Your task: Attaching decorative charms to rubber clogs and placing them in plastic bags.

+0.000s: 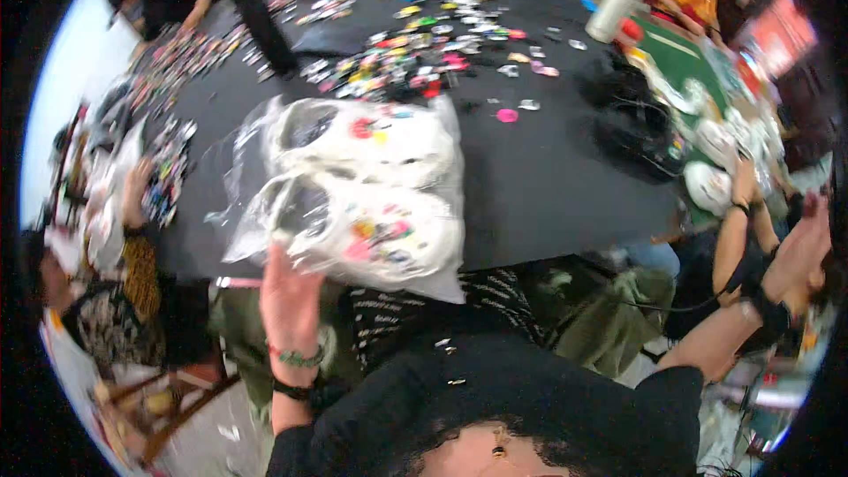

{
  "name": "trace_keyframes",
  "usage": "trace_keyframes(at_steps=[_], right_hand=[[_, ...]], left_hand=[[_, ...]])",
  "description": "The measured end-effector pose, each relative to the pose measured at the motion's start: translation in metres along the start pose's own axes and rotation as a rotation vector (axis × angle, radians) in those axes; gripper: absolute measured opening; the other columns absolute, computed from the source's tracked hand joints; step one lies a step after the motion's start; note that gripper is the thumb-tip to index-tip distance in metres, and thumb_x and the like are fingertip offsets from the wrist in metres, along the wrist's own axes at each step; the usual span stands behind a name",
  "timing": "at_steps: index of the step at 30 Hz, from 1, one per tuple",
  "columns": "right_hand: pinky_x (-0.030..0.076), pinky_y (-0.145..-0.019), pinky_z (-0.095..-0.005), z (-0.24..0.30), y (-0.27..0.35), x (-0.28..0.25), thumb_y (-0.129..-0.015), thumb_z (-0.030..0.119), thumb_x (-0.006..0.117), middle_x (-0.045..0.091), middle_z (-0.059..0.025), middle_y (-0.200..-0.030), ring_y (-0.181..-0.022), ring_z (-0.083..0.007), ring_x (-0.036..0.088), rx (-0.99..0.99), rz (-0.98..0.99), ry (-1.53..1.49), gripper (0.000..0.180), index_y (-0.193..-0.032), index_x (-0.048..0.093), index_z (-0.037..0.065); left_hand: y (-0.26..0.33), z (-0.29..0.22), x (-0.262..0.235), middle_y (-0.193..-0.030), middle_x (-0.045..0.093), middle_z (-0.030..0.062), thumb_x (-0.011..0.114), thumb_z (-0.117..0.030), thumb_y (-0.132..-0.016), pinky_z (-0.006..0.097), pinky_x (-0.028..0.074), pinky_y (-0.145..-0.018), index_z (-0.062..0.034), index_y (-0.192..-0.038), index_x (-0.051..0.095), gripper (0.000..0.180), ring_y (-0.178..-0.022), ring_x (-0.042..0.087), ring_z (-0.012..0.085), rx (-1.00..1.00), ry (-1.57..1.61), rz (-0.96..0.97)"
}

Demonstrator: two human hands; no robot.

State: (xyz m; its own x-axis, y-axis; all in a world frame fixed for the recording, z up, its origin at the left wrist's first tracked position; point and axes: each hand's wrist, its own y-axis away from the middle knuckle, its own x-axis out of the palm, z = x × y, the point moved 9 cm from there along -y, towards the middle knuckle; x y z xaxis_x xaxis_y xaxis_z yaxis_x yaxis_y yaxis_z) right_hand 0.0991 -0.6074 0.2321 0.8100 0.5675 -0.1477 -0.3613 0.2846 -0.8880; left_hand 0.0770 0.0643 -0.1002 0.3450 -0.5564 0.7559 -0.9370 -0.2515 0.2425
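Your left hand [293, 296] touches the near left edge of a clear plastic bag [249, 234]; whether its fingers close on the plastic cannot be told. Inside, two white clogs [397, 200] (both bearing colourful charms) lie side by side at the near edge of the dark table [556, 194]. Your right hand [799, 246] is out at the far right, well apart from the bag, its grip too blurred to determine.

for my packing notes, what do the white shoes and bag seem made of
White shoes: probably moulded foam or rubber, perhaps matte, judging by their smooth, rounded shape. Bag: likely thin plastic film, clear and glossy, given its crinkles and see-through edges.
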Motion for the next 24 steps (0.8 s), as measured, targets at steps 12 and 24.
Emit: trace_keyframes(at_steps=[12,24], right_hand=[[0.055,-0.067,-0.0329,0.108,0.339,0.291,-0.084,0.022,0.079,0.070,-0.0181,-0.096,-0.074,-0.0222,0.070,0.592,1.585,-0.414,0.089,-0.149,0.021,0.004],[0.056,-0.074,-0.0346,0.121,0.379,0.296,-0.090,0.011,0.071,0.070,-0.0196,-0.093,-0.081,-0.0229,0.071,0.785,1.562,-0.576,0.089,-0.152,0.008,0.006]], left_hand=[[0.048,-0.073,-0.001,-0.127,0.048,0.0026,0.059,-0.011,-0.098,0.044,0.044,-0.100,-0.0123,-0.124,0.048,0.029,-0.117,0.051,0.0190,0.420,-0.367,-0.312],[-0.028,-0.133,0.030,-0.086,0.068,0.0022,0.059,-0.025,-0.102,0.019,0.042,-0.069,0.0005,-0.123,0.060,0.033,-0.080,0.056,0.0032,0.551,-1.177,-0.162]])
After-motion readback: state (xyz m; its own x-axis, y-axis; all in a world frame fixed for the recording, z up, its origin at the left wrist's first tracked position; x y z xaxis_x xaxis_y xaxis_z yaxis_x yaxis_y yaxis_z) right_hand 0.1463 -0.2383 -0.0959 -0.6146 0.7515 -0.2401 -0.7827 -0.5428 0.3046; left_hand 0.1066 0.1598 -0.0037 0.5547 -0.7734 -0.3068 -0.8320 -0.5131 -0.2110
